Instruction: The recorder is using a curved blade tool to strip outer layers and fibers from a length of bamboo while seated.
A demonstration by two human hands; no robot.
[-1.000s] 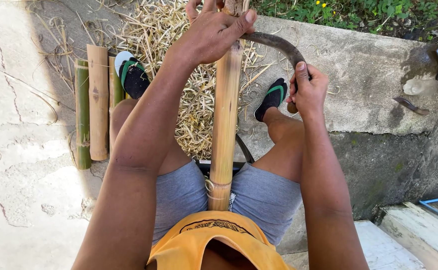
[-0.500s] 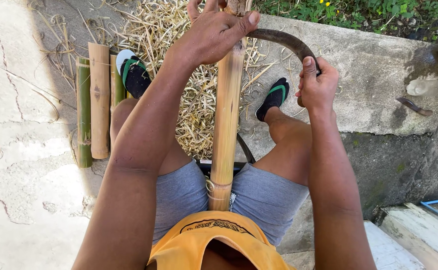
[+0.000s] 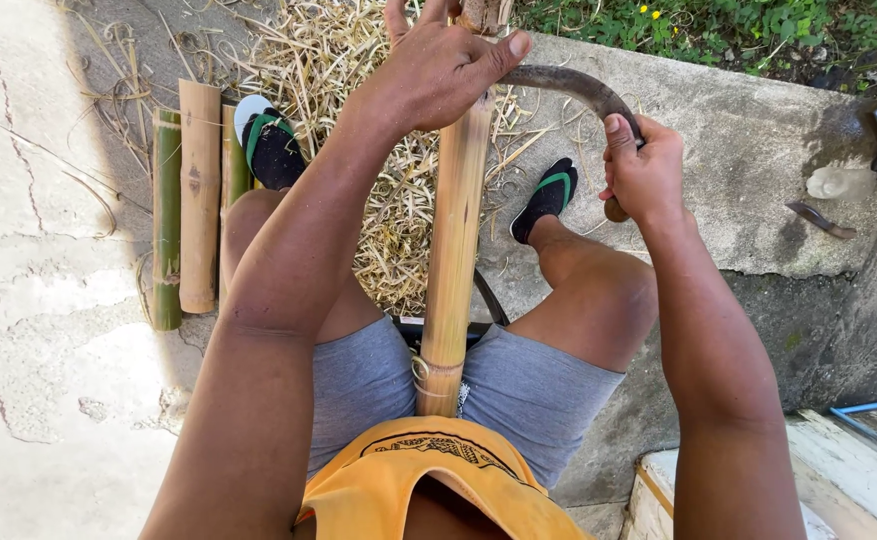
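Seated person, seen from above; grey shorts, orange shirt hem at bottom of view.

Left hand [image 3: 448, 65] closed around the upper part of a bamboo pole [image 3: 453, 250], thumb stretched toward the right across the pole's far end. The pole stands between the knees, its lower end at the lap, tilted slightly away from the body.

Right hand [image 3: 643, 170] clenched on the handle of a curved knife [image 3: 568, 85]. The dark blade arcs from that fist leftward and meets the pole just beside the left thumb. Exact contact point partly hidden by the thumb.

Feet in black sandals with green straps: one [image 3: 270, 145] left of the pole, one [image 3: 548, 195] right of it. Between and beyond them, a heap of dry shavings [image 3: 358, 90] on the concrete.

Left of the legs, cut bamboo lengths [image 3: 198, 200] lie side by side on the ground, some green, some tan.

Right side: raised concrete ledge [image 3: 758, 150] with a small dark blade-like piece [image 3: 818, 218] lying on it, well apart from the hands. Green plants [image 3: 718, 25] along the top edge.
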